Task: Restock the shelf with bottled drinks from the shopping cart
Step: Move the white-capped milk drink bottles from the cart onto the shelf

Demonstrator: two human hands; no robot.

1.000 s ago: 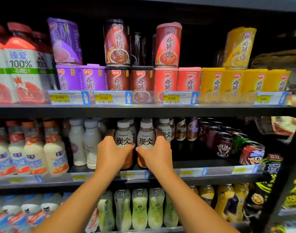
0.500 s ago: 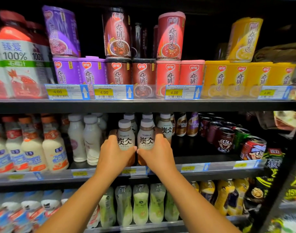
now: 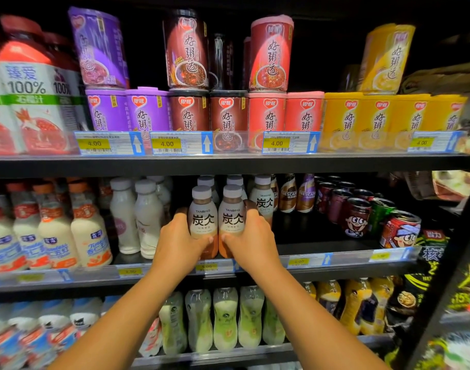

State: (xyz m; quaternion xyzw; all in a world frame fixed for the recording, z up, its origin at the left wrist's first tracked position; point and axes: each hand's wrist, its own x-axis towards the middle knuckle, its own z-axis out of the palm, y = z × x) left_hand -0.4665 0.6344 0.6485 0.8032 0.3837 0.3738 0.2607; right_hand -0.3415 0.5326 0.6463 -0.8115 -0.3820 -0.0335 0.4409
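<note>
Got both Tanbing bottles side by side at the front edge of the middle shelf (image 3: 335, 248), dead center of the frame, labels facing out so they line up with the same brand behind them. My left hand (image 3: 176, 245) is wrapped around the left bottle (image 3: 203, 220), thumb across its front, and my right hand (image 3: 254, 245) holds the right bottle (image 3: 231, 218) the same way. The two bottles are touching. Can't tell whether they're fully set down. The cart's not in view.

Both forearms are extended forward and up, converging. Left hand (image 3: 179, 243) and right hand (image 3: 251, 243) are curled in side-by-side grips, thumbs inward. Fingers are mostly hidden, probably wrapped behind.
</note>
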